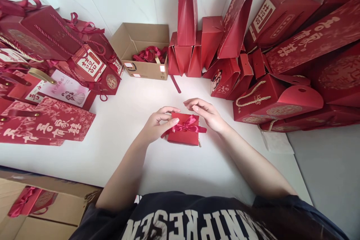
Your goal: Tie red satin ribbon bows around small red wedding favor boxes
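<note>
A small red gift box (182, 138) lies on the white table in front of me, with a shiny dark-pink ribbon bow (189, 124) tied across its top. My left hand (158, 124) is at the box's left side, thumb resting by the bow and fingers behind the far edge, apart from the thumb. Off the box's upper right corner is my right hand (206, 114), its fingers loosely stretched and holding nothing. A bit of gold cord shows at the box's right edge. Part of the left fingertips is hidden behind the box.
Behind the box stands an open cardboard box (146, 68) of dark-red ribbons (150, 54). Red gift bags (60, 123) are stacked at left. Folded red boxes (187, 15) and handled boxes (277, 97) crowd the back and right. A carton (64, 208) sits below the table's left front edge.
</note>
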